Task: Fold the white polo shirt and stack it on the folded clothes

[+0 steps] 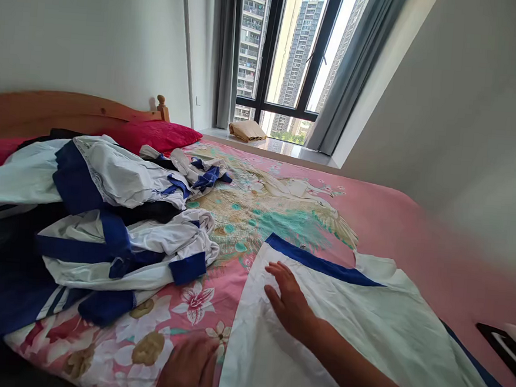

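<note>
A white shirt [318, 339] with a dark blue band lies spread on the bed, its banded edge toward the window. Over its left part is my right hand [289, 305], fingers apart and holding nothing. Low in the view, my left hand [188, 368] rests on the floral bedsheet [141, 350] beside the shirt's left edge. Its fingers look stretched out and loose, and nothing shows in them; the lower part is cut off by the frame. The shirt's near end runs out of view.
Crumpled white and blue clothes [126, 237] are heaped at the left with dark garments [5, 276]. Behind them are a red pillow [156, 134] and a wooden headboard [69, 109]. A tan bundle [247, 130] sits on the window sill. A black-edged object [501, 346] lies far right.
</note>
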Demonstrator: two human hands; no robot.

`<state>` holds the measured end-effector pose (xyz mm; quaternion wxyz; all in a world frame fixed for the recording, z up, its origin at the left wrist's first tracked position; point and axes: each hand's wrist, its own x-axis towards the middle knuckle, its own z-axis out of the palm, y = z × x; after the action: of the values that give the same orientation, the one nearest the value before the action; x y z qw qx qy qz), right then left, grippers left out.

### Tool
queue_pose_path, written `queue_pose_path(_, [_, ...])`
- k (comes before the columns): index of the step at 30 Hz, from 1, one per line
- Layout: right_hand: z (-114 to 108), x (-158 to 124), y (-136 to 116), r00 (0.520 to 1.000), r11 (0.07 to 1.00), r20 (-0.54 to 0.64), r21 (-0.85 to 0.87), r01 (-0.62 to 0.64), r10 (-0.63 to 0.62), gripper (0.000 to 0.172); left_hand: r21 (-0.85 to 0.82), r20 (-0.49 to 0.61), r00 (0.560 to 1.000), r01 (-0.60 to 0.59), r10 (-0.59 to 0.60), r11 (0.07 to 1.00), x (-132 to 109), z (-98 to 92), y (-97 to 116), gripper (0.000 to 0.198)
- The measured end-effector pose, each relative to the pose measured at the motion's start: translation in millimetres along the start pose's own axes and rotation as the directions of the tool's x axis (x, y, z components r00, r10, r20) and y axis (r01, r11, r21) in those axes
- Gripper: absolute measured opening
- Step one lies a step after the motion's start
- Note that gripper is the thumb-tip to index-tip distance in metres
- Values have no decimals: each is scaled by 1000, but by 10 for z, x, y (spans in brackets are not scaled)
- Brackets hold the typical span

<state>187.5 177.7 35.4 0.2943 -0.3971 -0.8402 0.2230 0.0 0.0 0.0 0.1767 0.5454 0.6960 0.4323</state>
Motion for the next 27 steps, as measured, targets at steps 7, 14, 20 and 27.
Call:
queue_pose_path(7, [-324, -893, 412, 935, 932, 350, -355, 72, 61, 61, 514, 184, 963, -264, 196, 816, 620, 410, 72, 45])
queue_pose_path(14, [-943, -1442, 1409, 948, 726, 22, -648, -228, 318, 61, 513, 198, 975, -188, 98, 838, 558, 354, 168, 58])
queue_pose_path(20, [-799, -1449, 1399, 973, 727, -66, -654, -209, 221, 58, 508, 150, 981, 28, -121, 861, 744, 354, 497, 36])
queue_pose_path(27, [-823, -1459, 1379, 978, 752, -103, -627, -205, 181, 57, 560, 125, 941, 194, -313, 806, 1106, 440, 671, 10])
